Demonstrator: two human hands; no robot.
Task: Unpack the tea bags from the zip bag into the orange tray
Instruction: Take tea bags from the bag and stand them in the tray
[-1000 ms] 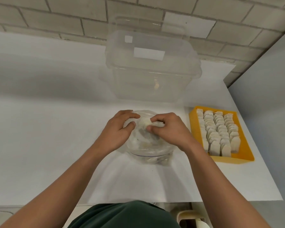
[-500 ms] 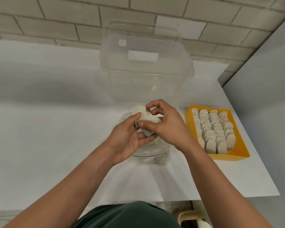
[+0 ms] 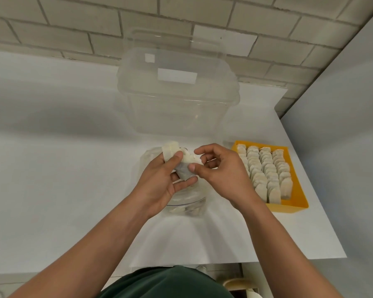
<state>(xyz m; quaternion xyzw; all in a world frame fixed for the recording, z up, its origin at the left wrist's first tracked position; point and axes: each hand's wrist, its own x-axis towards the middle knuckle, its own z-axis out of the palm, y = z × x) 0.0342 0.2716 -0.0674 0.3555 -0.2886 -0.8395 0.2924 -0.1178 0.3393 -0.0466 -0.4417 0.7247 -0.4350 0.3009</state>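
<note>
Some tea bags (image 3: 187, 163) are now out of the zip bag (image 3: 187, 203), tray-ready. Left hand (image 3: 159, 181) grips them; right hand (image 3: 222, 173) pinches one.

Open white tabletop (image 3: 52, 168) across the whole left of the frame and along the bottom centre. Blocked at upper centre by a clear plastic storage box (image 3: 177, 100), close behind the zip bag (image 3: 187, 203). At right, narrow strip between right hand (image 3: 222, 175) and orange tray (image 3: 289, 207), packed in rows with upright tea bags (image 3: 267, 175).
</note>
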